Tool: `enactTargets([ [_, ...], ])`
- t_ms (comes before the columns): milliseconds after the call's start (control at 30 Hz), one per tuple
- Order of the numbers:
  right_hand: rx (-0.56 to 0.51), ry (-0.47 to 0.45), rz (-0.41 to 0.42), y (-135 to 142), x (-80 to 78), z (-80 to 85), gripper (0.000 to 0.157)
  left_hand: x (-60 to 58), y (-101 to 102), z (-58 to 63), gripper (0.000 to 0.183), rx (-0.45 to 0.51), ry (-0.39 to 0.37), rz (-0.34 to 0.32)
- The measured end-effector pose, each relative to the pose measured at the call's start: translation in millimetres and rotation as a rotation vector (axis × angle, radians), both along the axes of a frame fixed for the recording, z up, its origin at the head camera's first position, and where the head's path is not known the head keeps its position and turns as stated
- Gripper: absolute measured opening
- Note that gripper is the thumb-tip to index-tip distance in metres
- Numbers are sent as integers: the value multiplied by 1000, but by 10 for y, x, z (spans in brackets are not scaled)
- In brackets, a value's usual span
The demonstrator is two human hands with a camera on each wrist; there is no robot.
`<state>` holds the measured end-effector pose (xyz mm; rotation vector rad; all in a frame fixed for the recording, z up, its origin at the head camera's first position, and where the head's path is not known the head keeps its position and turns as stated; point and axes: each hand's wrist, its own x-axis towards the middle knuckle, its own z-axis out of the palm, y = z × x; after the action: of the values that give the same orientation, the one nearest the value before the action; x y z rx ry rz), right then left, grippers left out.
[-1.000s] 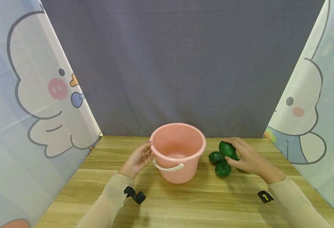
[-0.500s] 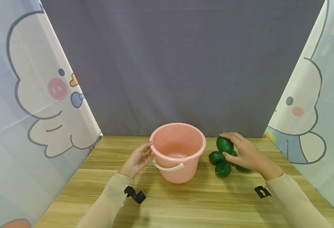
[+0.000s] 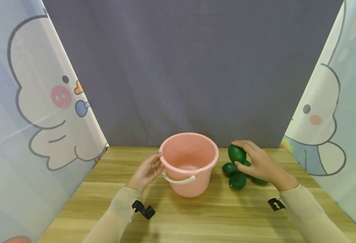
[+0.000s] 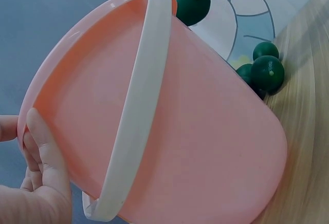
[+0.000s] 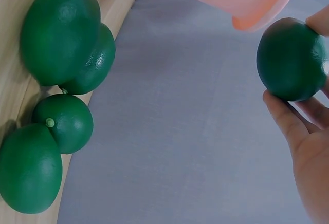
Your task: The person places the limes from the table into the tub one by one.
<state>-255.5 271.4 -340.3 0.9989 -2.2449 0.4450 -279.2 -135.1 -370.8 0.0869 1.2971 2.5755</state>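
A pink bucket [image 3: 190, 186] stands upright on the table, with its white handle [image 3: 179, 181] hanging down at the front. My left hand [image 3: 144, 171] holds the bucket's left rim, thumb and fingers on either side of it in the left wrist view. To the right of the bucket, my right hand [image 3: 261, 165] grips a dark green lime [image 3: 236, 154] between thumb and fingers. That lime [image 5: 288, 59] is clear of the others and near the bucket's rim level. Beneath it, several more limes [image 3: 237, 181] lie in a cluster on the table, partly covered by the hand.
The wooden table [image 3: 196, 219] reaches back to a grey curtain [image 3: 181, 74]. Cartoon-printed cloths [image 3: 41, 141] hang along both sides. Inside the bucket, the visible bottom shows no object. A black wrist mount [image 3: 143, 210] sits on the left sleeve, another on the right.
My right hand has raised the lime off the cluster and moved it slightly left, toward the bucket. The left hand and bucket have stayed in place.
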Motion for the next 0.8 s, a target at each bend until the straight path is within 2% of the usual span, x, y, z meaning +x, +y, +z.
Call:
enactTargets([
  [267,-20,51,14,-44,-46,30,70,-6,-8,-6,27,10,-7,13],
  [800,-16,20,-4,-116,-57,86,70,-6,4,-10,29,-3,-10,11],
])
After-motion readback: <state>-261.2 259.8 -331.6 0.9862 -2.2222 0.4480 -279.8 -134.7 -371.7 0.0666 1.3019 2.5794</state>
